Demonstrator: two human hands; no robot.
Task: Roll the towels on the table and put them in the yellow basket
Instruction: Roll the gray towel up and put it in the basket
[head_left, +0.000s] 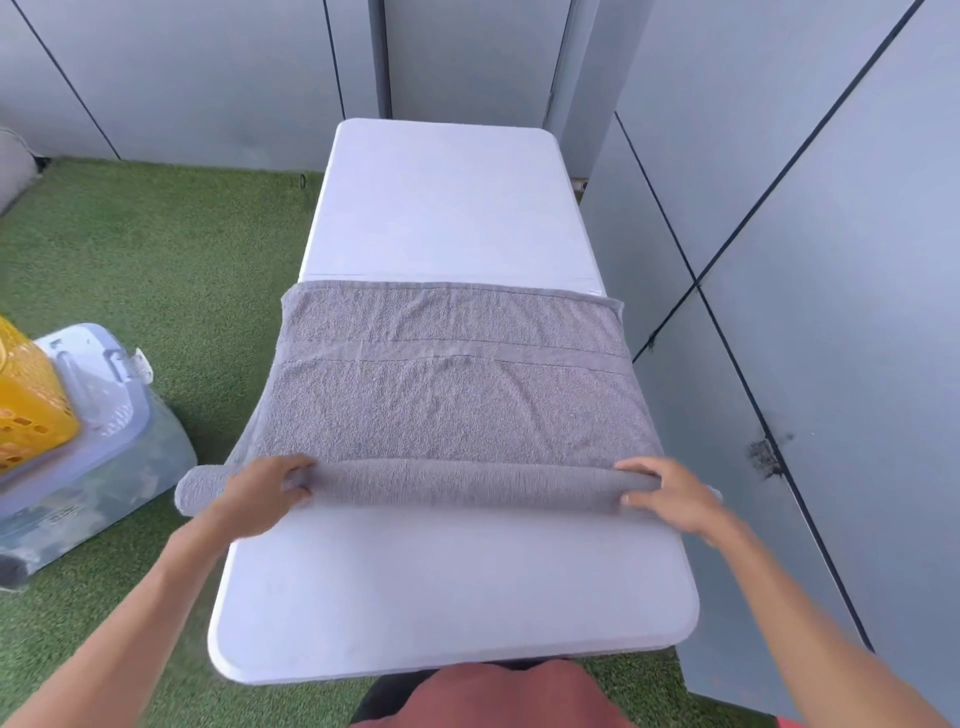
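Grey wall panels and green artificial turf (171, 249) surround a long white plastic table (452, 587), across which a grey terry towel (452, 400) lies flat, its near edge wound into a tight roll. Both bare arms reach forward over the table. Her left hand (260, 493) curls its fingers over the roll's left end, gripping it; the right hand (670, 493) grips the right end likewise. Off left, a yellow perforated plastic basket (28, 400) sits atop a clear lidded storage bin (104, 457).

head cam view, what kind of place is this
Probably a balcony or terrace corner set up for laundry: artificial grass underfoot, grey panel walls, and a white folding table beside a yellow basket.
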